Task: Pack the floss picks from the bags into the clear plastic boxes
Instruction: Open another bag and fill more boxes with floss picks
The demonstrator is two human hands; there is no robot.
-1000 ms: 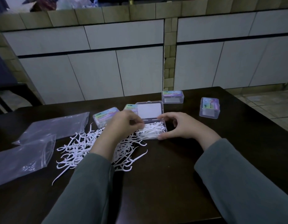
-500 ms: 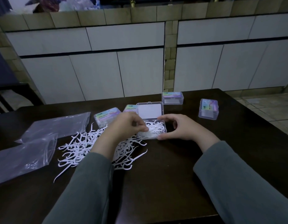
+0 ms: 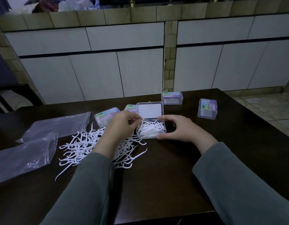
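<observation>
An open clear plastic box holding several white floss picks sits mid-table, its lid standing up behind it. My right hand cups the box's right side, thumb at the front corner and forefinger at the back. My left hand hovers at the box's left edge with fingertips pinched on a floss pick. A loose pile of white floss picks spreads on the table under and left of my left arm. Two empty clear bags lie at the left.
Closed labelled boxes stand around: two behind my left hand, one at the back, one at the right. The dark table ends at the right near a tiled floor. White cabinets stand behind; a chair is at far left.
My left hand has shifted slightly at the box's left edge, fingers working picks into it. My right hand keeps its hold on the box. The view has tilted slightly.
</observation>
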